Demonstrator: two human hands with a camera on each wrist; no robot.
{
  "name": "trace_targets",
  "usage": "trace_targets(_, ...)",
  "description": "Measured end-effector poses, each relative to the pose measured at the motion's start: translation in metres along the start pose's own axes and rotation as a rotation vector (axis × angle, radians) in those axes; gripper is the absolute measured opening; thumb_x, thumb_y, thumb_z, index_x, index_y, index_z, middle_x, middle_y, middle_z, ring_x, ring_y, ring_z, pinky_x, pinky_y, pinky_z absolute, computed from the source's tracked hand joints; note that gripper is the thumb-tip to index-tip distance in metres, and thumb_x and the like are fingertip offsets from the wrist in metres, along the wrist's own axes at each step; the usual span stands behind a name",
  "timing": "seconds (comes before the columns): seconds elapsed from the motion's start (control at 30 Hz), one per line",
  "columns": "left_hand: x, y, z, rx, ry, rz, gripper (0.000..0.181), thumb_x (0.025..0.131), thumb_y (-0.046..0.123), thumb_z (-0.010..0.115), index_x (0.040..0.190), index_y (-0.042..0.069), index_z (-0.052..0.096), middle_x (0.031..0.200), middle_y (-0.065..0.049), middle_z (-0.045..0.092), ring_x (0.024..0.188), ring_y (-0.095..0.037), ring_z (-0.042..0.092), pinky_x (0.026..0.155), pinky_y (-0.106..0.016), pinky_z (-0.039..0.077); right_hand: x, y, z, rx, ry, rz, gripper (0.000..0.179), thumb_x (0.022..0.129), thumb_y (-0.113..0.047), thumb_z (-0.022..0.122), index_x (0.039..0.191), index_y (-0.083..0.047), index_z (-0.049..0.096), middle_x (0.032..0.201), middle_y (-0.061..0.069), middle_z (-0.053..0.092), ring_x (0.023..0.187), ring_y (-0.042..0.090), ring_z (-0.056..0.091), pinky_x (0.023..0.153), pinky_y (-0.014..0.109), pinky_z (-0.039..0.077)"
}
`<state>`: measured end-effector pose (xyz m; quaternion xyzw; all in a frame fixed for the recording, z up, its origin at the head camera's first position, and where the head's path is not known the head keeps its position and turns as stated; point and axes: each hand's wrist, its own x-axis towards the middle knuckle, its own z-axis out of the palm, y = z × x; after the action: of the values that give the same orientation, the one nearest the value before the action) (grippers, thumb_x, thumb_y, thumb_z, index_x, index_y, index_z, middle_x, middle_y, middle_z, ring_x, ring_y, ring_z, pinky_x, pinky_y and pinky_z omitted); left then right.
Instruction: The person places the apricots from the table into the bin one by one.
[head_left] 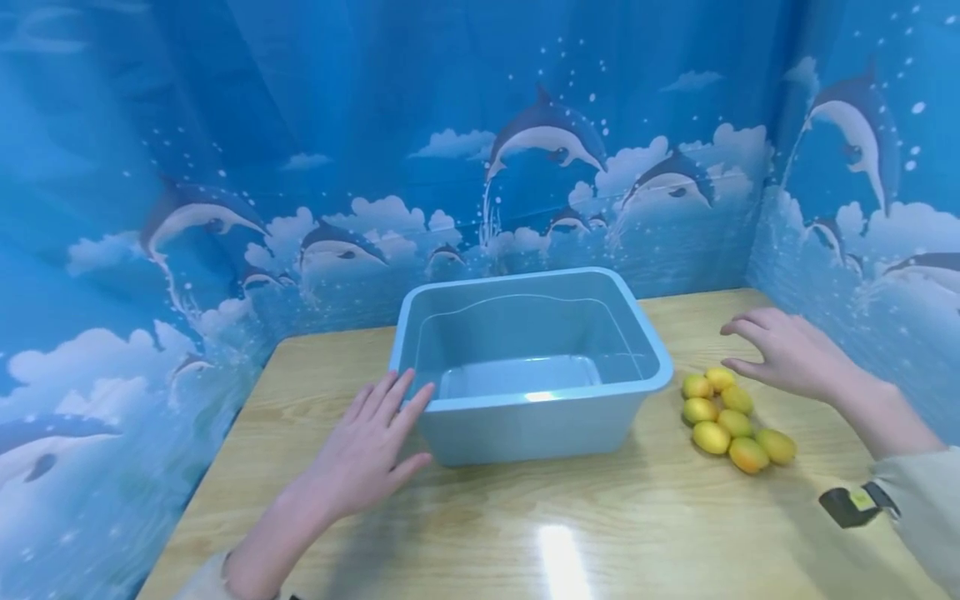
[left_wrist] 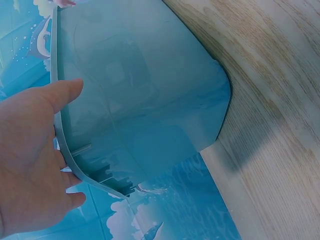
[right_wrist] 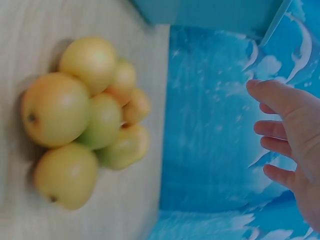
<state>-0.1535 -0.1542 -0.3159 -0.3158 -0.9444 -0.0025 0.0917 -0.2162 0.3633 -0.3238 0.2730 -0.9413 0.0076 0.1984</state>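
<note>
Yellow fruits (head_left: pixel 735 423) cluster on the table (head_left: pixel 480 508), right of a blue bin (head_left: pixel 525 433) | light, firm, smooth, apt to roll and bruise, we judge; best cupped singly round the middle | right hand (head_left: pixel 787 354) near them, its grip apart, nothing held | left hand (head_left: pixel 367 446), grip likewise apart, at the bin's rim, contact unclear to us

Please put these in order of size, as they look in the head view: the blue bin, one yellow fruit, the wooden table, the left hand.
Largest to smallest:
1. wooden table
2. blue bin
3. left hand
4. one yellow fruit
</note>
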Motion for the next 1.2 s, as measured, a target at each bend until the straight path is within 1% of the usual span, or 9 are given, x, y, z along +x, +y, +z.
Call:
trace_targets(0.23,0.0,0.0,0.0,0.004,0.002,-0.005,0.078,0.087,0.041,0.061,0.148,0.01,0.024,0.15,-0.021,0.019,0.137,-0.037,0.015,0.109,-0.054,0.017,-0.026,0.013,0.018,-0.004,-0.036,0.06,0.047,0.067,-0.019,0.081,0.106,0.001,0.062,0.097,0.017,0.063,0.085,0.036,0.059,0.065,0.051,0.05)
trace_targets(0.37,0.0,0.001,0.0,0.006,0.002,-0.004,0.078,0.087,0.042,0.061,0.148,0.01,0.024,0.15,-0.021,0.019,0.137,-0.038,0.015,0.109,-0.054,0.017,-0.039,0.02,0.028,-0.006,-0.067,0.098,0.048,0.069,-0.022,0.08,0.107,0.001,0.062,0.097,0.019,0.063,0.085,0.037,0.059,0.066,0.052,0.049)
trace_targets(0.53,0.0,0.002,-0.001,0.011,-0.004,-0.008,0.078,0.087,0.042,0.061,0.148,0.01,0.023,0.15,-0.021,0.018,0.138,-0.037,0.015,0.109,-0.053,0.017,-0.051,0.027,0.041,-0.02,-0.068,0.079,0.05,0.066,-0.023,0.081,0.106,0.0,0.063,0.096,0.02,0.061,0.084,0.038,0.058,0.067,0.054,0.048)
trace_targets(0.6,0.0,0.002,-0.001,0.012,-0.004,-0.01,0.078,0.088,0.042,0.06,0.148,0.01,0.023,0.15,-0.021,0.018,0.138,-0.037,0.015,0.109,-0.053,0.017,-0.054,0.029,0.046,-0.034,-0.058,0.055,0.051,0.064,-0.024,0.082,0.105,-0.001,0.063,0.095,0.019,0.061,0.083,0.038,0.058,0.065,0.054,0.048)
trace_targets(0.7,0.0,0.001,-0.001,0.019,0.0,-0.007,0.077,0.088,0.043,0.06,0.148,0.01,0.023,0.15,-0.021,0.018,0.137,-0.037,0.015,0.109,-0.054,0.017,-0.058,0.029,0.052,-0.057,-0.061,0.048,0.051,0.063,-0.027,0.082,0.105,-0.004,0.064,0.094,0.016,0.06,0.084,0.037,0.057,0.066,0.055,0.047)
trace_targets(0.8,0.001,0.001,-0.001,0.026,-0.002,-0.007,0.077,0.089,0.044,0.058,0.148,0.01,0.023,0.151,-0.021,0.018,0.138,-0.037,0.014,0.109,-0.053,0.016,-0.06,0.028,0.055,-0.062,-0.091,0.073,0.051,0.064,-0.029,0.082,0.107,-0.007,0.065,0.097,0.015,0.059,0.089,0.038,0.055,0.069,0.057,0.044)
trace_targets(0.97,0.001,0.002,-0.002,0.021,-0.005,-0.01,0.076,0.089,0.043,0.058,0.148,0.01,0.023,0.151,-0.02,0.017,0.137,-0.037,0.015,0.109,-0.053,0.017,-0.062,0.027,0.06,-0.027,-0.143,0.103,0.048,0.067,-0.026,0.08,0.109,-0.009,0.064,0.103,0.018,0.058,0.096,0.041,0.051,0.077,0.062,0.04)
trace_targets(1.1,0.0,0.002,-0.001,0.017,-0.007,-0.015,0.076,0.088,0.043,0.059,0.148,0.01,0.024,0.151,-0.02,0.017,0.137,-0.037,0.016,0.109,-0.054,0.016,-0.061,0.026,0.065,-0.021,-0.144,0.072,0.043,0.068,-0.023,0.079,0.106,-0.009,0.065,0.101,0.018,0.058,0.095,0.04,0.052,0.078,0.062,0.039)
trace_targets(1.2,0.0,0.003,-0.001,0.018,-0.009,-0.017,0.076,0.088,0.043,0.059,0.148,0.01,0.024,0.151,-0.02,0.017,0.137,-0.037,0.015,0.109,-0.054,0.016,-0.059,0.025,0.068,-0.033,-0.14,0.053,0.039,0.068,-0.022,0.079,0.103,-0.009,0.065,0.097,0.016,0.058,0.092,0.038,0.053,0.075,0.059,0.041)
